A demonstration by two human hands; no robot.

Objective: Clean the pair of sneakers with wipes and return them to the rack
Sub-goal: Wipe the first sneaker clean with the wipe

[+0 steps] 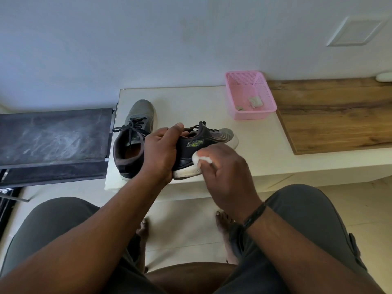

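Seated knees frame the view. Right hand point(228, 170), fingers curled shut around a white wipe point(199, 159), presses it against the held sneaker point(201, 149) just above its sole; left hand point(161, 153) clasps the heel. Second sneaker point(133, 139) rests on the cream table point(191, 102); pink basket point(250, 96) stands beyond.

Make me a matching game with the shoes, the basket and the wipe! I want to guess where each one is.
Things:
1. Grey lace-up sneaker with black laces
2. Dark sneaker with green logo
3. White crumpled wipe
4. Pink plastic mesh basket

Places:
A. Held at the heel by the left hand
B. Standing on the white table, nobody touching it
C. Far end of the table, by the wall
D. Pressed on the shoe's side by the right hand

Pairs: 1-B, 2-A, 3-D, 4-C
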